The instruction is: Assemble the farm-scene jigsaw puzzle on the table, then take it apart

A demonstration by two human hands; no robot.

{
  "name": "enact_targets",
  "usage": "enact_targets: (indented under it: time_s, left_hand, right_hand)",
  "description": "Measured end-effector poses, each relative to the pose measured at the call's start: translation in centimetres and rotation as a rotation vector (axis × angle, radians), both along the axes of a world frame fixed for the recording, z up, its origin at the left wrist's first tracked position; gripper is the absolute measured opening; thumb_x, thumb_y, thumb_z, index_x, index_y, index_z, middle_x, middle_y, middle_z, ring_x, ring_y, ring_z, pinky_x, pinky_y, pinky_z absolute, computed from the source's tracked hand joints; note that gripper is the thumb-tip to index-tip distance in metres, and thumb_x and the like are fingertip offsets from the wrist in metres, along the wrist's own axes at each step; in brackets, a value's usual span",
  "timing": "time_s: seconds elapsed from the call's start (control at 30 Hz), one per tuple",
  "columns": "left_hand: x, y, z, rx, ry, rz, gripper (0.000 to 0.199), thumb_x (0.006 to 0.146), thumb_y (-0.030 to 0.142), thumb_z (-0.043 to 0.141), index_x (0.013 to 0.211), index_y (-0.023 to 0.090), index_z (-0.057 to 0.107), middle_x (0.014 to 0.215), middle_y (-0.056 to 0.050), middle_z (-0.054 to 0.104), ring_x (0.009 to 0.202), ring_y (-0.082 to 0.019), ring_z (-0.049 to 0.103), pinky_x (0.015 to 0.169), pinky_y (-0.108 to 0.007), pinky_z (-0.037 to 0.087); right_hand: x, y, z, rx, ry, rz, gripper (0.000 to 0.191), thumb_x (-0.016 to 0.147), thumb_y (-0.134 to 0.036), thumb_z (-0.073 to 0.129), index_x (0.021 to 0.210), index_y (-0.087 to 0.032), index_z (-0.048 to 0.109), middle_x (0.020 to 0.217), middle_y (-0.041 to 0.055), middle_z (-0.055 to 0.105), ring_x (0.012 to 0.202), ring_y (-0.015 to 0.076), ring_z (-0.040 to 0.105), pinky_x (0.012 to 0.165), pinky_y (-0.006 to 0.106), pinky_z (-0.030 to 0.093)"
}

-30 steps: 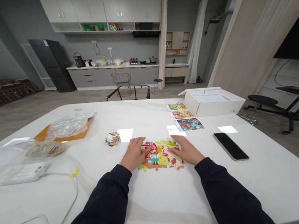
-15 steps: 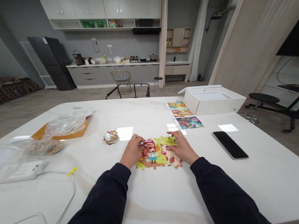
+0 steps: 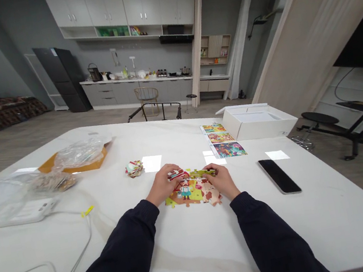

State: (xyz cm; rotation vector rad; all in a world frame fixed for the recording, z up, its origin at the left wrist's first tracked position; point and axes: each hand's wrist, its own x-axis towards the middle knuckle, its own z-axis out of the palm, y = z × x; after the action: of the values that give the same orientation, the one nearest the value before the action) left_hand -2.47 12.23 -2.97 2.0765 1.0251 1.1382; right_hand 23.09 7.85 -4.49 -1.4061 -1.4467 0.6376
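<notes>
A partly joined jigsaw puzzle (image 3: 187,195) lies on the white table before me, showing a farmer figure in blue and a spotted cow on yellow-green ground. Its far row of pieces is tilted up from the rest. My left hand (image 3: 164,185) pinches the left end of that raised row, by the red barn part. At the other end, my right hand (image 3: 222,180) has its fingers closed on the green part above the cow. Fingers hide some of the pieces. Beyond my left hand sits a small pile of loose puzzle pieces (image 3: 134,168).
Printed picture sheets (image 3: 221,137) lie beside a white box (image 3: 258,122) at the far right. A phone (image 3: 280,176) rests right of my hand. Leftward are a bag of pieces (image 3: 54,181), plastic wrap on a yellow envelope (image 3: 98,162), a white power strip (image 3: 23,213) and its cable (image 3: 85,247).
The far row of the puzzle, flat before, is now tilted up between my hands. My right fingers have closed on its edge.
</notes>
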Motion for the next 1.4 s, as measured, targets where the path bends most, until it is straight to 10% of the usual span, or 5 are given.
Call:
enact_targets:
  time_s: [0.43, 0.67, 0.97, 1.2, 1.4]
  left_hand:
    - [2.5, 1.2, -1.7, -0.067, 0.078, 0.083, 0.016, 0.075, 0.027, 0.08, 0.089, 0.023, 0.079, 0.094, -0.009, 0.073, 0.103, -0.032, 0.066, 0.098, -0.048, 0.054]
    - [3.0, 0.7, -0.8, -0.246, -0.163, 0.039, 0.036, 0.074, 0.022, 0.077, 0.109, 0.022, 0.071, 0.107, -0.005, 0.068, 0.086, -0.019, 0.07, 0.077, -0.033, 0.059]
    - [4.1, -0.6, 0.5, -0.36, -0.343, -0.099, 0.034, 0.077, 0.031, 0.08, 0.106, 0.017, 0.071, 0.104, -0.009, 0.077, 0.098, -0.025, 0.073, 0.088, -0.038, 0.06]
    - [4.6, -1.9, 1.6, -0.268, -0.296, 0.005, 0.022, 0.081, 0.033, 0.075, 0.099, 0.02, 0.075, 0.101, -0.007, 0.078, 0.097, -0.026, 0.073, 0.083, -0.036, 0.06]
    - [5.4, -2.7, 1.7, -0.263, -0.316, -0.036, 0.023, 0.08, 0.033, 0.077, 0.096, 0.018, 0.073, 0.105, -0.008, 0.076, 0.101, -0.026, 0.071, 0.088, -0.037, 0.058]
  right_hand:
    - [-0.5, -0.1, 0.2, 0.014, -0.01, -0.051, 0.018, 0.078, -0.035, 0.067, 0.089, -0.022, 0.071, 0.092, 0.0042, 0.076, 0.087, 0.0243, 0.069, 0.08, 0.036, 0.054]
    - [0.5, 0.4, -0.3, 0.015, 0.083, -0.238, 0.036, 0.075, -0.048, 0.074, 0.095, -0.019, 0.073, 0.092, 0.0071, 0.076, 0.076, 0.0234, 0.068, 0.067, 0.034, 0.055]
    - [-1.5, 0.0, 0.0, -0.08, 0.402, 0.107, 0.042, 0.071, -0.051, 0.082, 0.097, -0.019, 0.075, 0.09, 0.0061, 0.078, 0.077, 0.0231, 0.074, 0.073, 0.037, 0.061]
    - [-2.1, -0.8, 0.8, 0.0, 0.328, -0.07, 0.038, 0.08, -0.05, 0.074, 0.102, -0.018, 0.077, 0.102, 0.0107, 0.08, 0.093, 0.0282, 0.076, 0.085, 0.043, 0.062]
    - [-2.8, -1.0, 1.6, -0.055, 0.403, 0.081, 0.038, 0.083, -0.051, 0.071, 0.106, -0.02, 0.074, 0.101, 0.0097, 0.079, 0.088, 0.0259, 0.074, 0.075, 0.038, 0.062]
